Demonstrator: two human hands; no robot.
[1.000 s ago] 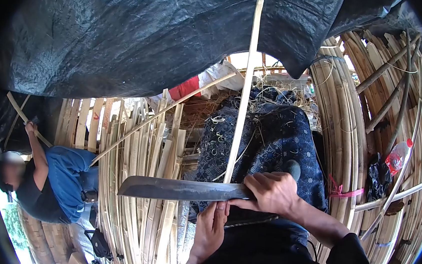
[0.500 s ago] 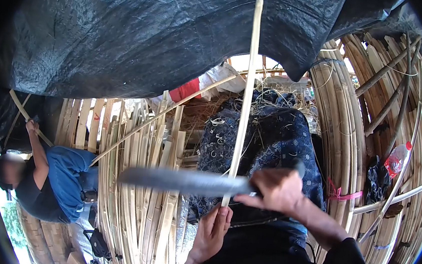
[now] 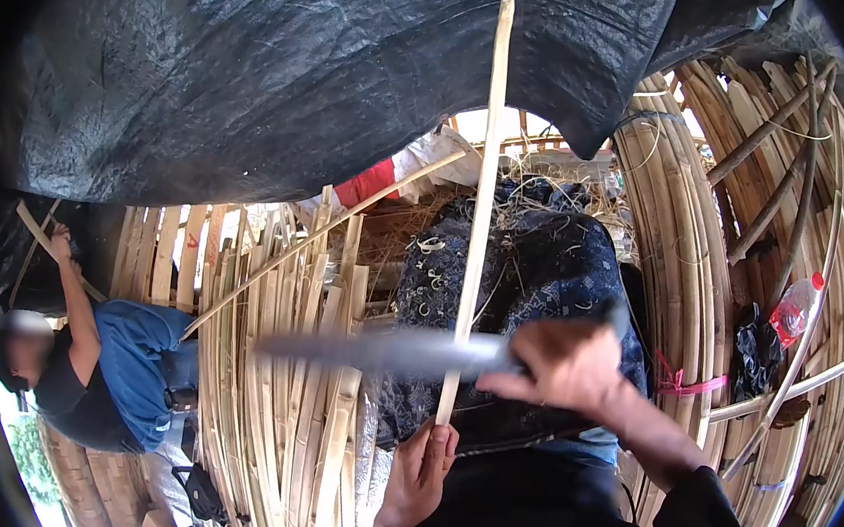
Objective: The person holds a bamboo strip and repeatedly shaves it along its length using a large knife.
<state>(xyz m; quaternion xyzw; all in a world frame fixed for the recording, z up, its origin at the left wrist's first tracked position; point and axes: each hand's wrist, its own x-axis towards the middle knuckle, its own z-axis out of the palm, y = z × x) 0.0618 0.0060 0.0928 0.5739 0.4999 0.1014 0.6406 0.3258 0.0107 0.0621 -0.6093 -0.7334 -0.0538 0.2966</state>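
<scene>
My left hand (image 3: 418, 469) grips the lower end of a long, pale bamboo strip (image 3: 480, 208), which rises away from me to the top of the view. My right hand (image 3: 564, 366) is wrapped round the handle of a machete (image 3: 374, 349). Its broad blade, smeared by motion, points left and lies across the strip above my left hand. Whether the edge touches the strip I cannot tell. Beneath the strip, a dark blue patterned cloth (image 3: 552, 270) covers my lap, with curly pale shavings scattered on it.
Upright bamboo slats (image 3: 269, 401) stand to the left, and bundled slats (image 3: 674, 245) to the right, tied with pink ribbon (image 3: 689, 384). A black tarp (image 3: 288, 71) hangs overhead. At far left another person (image 3: 97, 366) holds a pole. A red-capped bottle (image 3: 796, 308) rests at right.
My right hand and the machete have shifted slightly right and up along the strip. The strip's top end has tilted a little left. My left hand keeps its grip.
</scene>
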